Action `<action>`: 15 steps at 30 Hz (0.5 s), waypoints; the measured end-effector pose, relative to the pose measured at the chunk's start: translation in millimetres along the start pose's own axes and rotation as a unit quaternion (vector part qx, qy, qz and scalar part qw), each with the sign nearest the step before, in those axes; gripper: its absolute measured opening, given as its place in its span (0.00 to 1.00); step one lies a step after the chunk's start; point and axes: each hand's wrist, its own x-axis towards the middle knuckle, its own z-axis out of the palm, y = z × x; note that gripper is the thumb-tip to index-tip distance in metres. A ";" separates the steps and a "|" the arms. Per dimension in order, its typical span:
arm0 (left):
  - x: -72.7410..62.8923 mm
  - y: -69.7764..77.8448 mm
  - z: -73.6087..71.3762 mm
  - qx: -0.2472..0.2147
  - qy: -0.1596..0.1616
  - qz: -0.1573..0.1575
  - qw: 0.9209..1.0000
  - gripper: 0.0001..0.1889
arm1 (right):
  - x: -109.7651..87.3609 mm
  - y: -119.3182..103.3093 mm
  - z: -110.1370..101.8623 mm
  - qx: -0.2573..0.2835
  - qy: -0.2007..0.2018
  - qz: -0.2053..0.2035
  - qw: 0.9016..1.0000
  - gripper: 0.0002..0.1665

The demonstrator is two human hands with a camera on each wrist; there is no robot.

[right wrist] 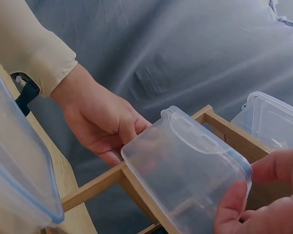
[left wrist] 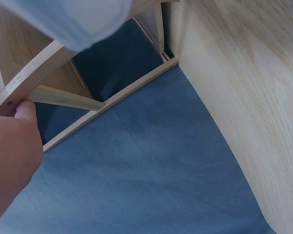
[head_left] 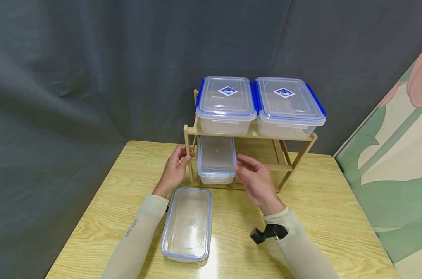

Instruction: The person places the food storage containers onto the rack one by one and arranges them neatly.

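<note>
My left hand (head_left: 174,168) grips the front left post of a wooden two-tier rack (head_left: 271,166); in the left wrist view its thumb presses against the wood. A clear lidded food container (head_left: 217,157) with a pale blue seal lies lengthwise on the lower shelf, its front end jutting slightly out. At that container's front right corner is my right hand (head_left: 257,182), thumb on the front and fingers along the side, as the right wrist view shows close up. A similar container (head_left: 188,224) lies on the table before the rack, beside my left forearm.
Two larger clear boxes with blue clips, a left one (head_left: 227,100) and a right one (head_left: 289,102), stand side by side on the top shelf. The wood-grain table (head_left: 322,201) backs onto a dark curtain (head_left: 92,69). A flower-patterned panel (head_left: 399,166) stands on the right.
</note>
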 end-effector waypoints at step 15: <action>0.8 -1.6 1.0 -0.006 0.003 -0.003 1.000 0.13 | 16.9 0.2 13.5 0.020 0.046 0.005 0.999 0.28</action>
